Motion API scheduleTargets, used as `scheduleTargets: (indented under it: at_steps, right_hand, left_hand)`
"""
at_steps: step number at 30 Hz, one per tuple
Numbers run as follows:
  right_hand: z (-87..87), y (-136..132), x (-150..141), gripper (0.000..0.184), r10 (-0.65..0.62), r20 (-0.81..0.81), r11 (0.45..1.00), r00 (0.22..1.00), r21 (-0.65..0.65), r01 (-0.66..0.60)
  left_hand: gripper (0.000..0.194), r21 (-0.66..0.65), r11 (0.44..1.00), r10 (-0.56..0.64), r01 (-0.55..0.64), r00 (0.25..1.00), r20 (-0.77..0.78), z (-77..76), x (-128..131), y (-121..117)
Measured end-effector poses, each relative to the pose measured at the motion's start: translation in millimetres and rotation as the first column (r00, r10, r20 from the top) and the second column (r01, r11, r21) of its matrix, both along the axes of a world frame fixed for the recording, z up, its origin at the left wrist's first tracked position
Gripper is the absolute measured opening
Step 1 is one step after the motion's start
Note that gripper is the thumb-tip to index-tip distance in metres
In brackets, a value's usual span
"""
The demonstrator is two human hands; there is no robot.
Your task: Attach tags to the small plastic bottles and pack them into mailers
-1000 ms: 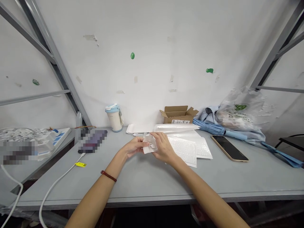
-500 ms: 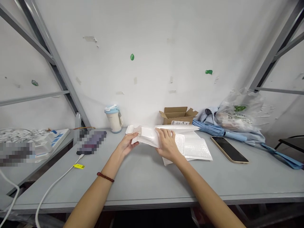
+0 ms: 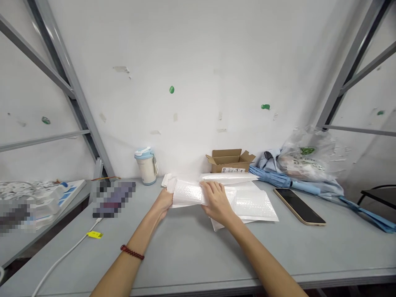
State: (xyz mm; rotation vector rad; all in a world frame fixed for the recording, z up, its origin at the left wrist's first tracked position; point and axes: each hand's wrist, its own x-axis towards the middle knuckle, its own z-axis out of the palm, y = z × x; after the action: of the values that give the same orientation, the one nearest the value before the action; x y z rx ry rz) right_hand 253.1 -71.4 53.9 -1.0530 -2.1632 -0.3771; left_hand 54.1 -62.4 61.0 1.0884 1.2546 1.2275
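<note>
A white bubble mailer (image 3: 188, 193) is held between my two hands above the grey desk. My left hand (image 3: 163, 203) is closed on its left end, the fingertips partly hidden behind it. My right hand (image 3: 216, 202) grips the right end, fingers over the top and thumb underneath. Under and beside my right hand lie more white bubble mailers (image 3: 255, 205), overlapping on the desk. Behind them another flat white mailer (image 3: 230, 177) lies in front of an open cardboard box (image 3: 230, 161).
A cream cup with a blue lid (image 3: 146, 167) stands at the back left. A phone (image 3: 298, 206) lies to the right, near a folded blue umbrella (image 3: 275, 177) and a clear plastic bag (image 3: 309, 159). A white cable (image 3: 68, 253) crosses the desk (image 3: 185, 255) at left.
The mailer in my hands has been turned so its bubbled face shows flatter and wider. My left hand has rotated, its fingers now further behind the mailer. The view has tilted upward slightly.
</note>
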Motion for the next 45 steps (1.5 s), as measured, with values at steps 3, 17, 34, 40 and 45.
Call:
scheduleTargets:
  at_steps: [3, 17, 34, 40, 45]
  right_hand:
    - [0.3, 0, 0, 0.053, -0.02, 0.029, 0.999, 0.999, 0.051, 0.019]
    - [-23.1, -14, -42, 0.032, -0.226, -0.01, 0.825, 0.974, 0.53, 0.197]
    - [-2.0, -12, -21, 0.023, -0.19, -0.126, 0.871, 0.974, 0.436, 0.227]
    - [-0.1, -11, -18, 0.024, -0.142, -0.134, 0.875, 0.981, 0.447, 0.188]
    - [3.1, -14, -18, 0.022, -0.127, -0.208, 0.863, 0.97, 0.46, 0.211]
  left_hand:
    - [0.025, 0.072, 0.997, 0.024, -0.015, 0.992, -0.128, 0.1, 0, 0]
    - [0.022, 0.02, 0.954, -0.295, 0.299, 0.949, -0.114, 4.9, 21, -14]
    - [0.028, 0.131, 0.986, -0.147, 0.102, 0.901, 0.407, 12.7, 9, -8]
    - [0.032, 0.294, 0.935, -0.201, 0.2, 0.979, -0.03, 9.9, 17, -13]
    - [0.017, 0.436, 0.889, -0.007, 0.142, 0.955, -0.296, 0.8, 34, -15]
